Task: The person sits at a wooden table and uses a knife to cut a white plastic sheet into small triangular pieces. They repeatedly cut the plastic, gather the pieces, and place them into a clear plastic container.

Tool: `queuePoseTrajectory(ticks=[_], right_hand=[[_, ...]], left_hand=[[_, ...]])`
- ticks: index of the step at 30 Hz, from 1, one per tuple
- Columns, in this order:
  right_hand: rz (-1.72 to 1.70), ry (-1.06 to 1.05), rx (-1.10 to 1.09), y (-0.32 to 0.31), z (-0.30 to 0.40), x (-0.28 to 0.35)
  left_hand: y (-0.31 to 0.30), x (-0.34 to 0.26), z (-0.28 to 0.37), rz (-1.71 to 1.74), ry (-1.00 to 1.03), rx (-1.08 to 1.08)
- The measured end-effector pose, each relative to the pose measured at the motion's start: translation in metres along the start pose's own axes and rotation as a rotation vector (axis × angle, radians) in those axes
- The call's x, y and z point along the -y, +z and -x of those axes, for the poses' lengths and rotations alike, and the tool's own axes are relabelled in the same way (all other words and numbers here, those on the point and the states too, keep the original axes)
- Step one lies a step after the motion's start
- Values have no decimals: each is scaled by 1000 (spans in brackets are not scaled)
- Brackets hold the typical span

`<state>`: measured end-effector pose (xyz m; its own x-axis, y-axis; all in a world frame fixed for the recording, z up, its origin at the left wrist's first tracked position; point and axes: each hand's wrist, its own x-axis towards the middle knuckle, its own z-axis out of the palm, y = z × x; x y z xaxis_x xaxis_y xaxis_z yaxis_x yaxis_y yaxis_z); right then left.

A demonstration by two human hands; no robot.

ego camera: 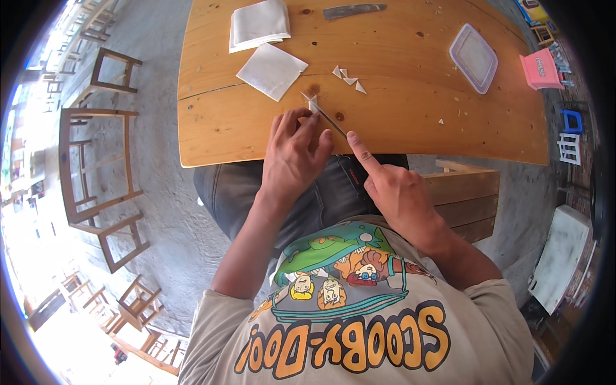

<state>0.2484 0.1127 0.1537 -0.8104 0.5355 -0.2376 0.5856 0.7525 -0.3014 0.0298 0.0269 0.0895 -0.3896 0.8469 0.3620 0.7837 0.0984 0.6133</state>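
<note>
On the wooden table [385, 120], my left hand [294, 144] presses a small white strip, likely paper, [313, 103] down with its fingertips. My right hand [399, 187] grips a narrow knife, its index finger stretched along the back; the thin blade [332, 120] lies across the strip beside my left fingertips. The knife's handle is hidden in my palm. Several small white triangles [350, 80] lie beyond the blade. A white square sheet [272, 72] rests at the upper left, touching or close to a folded white stack [260, 24].
A wide grey blade [354, 11] lies at the table's far side. A translucent plastic lid [474, 57] is at the right, with a tiny white scrap [441, 121] nearer me. A wooden bench [464, 202] stands below the near edge; wooden frames [98, 163] stand left.
</note>
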Motion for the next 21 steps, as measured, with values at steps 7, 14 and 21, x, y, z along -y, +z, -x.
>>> queuePoseTrajectory(ticks=[7, 14, 21], right_hand=[[62, -23, -1, -4, -2, -2], [12, 10, 43, -11, 1, -2], [97, 23, 66, -13, 1, 5]], left_hand=[[2, 8, -1, -68, 47, -21], [8, 9, 4, -108, 49, -52], [8, 9, 3, -115, 44, -46]])
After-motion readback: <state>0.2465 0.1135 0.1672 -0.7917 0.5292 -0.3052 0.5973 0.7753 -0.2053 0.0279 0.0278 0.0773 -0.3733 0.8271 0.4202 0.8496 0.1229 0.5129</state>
